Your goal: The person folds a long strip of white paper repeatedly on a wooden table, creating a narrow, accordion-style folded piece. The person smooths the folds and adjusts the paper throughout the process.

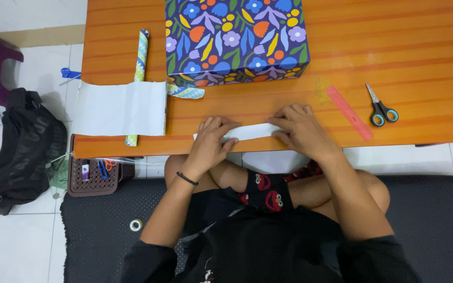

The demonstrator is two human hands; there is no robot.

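Observation:
Both my hands press on a narrow white paper strip (252, 131) lying near the front edge of the orange wooden table (420, 84). My left hand (212, 140) pins the strip's left end with fingers curled over it. My right hand (300, 128) holds down its right end. Behind the strip stands a box wrapped in dark blue floral paper (235, 39).
A partly unrolled roll of wrapping paper (121, 107) lies at the table's left. A pink ruler (349, 112) and scissors (381, 107) lie to the right. On the floor are a brown basket (93, 175), a black bag (22, 152), a tape roll (136, 225) and a black mat (425, 220).

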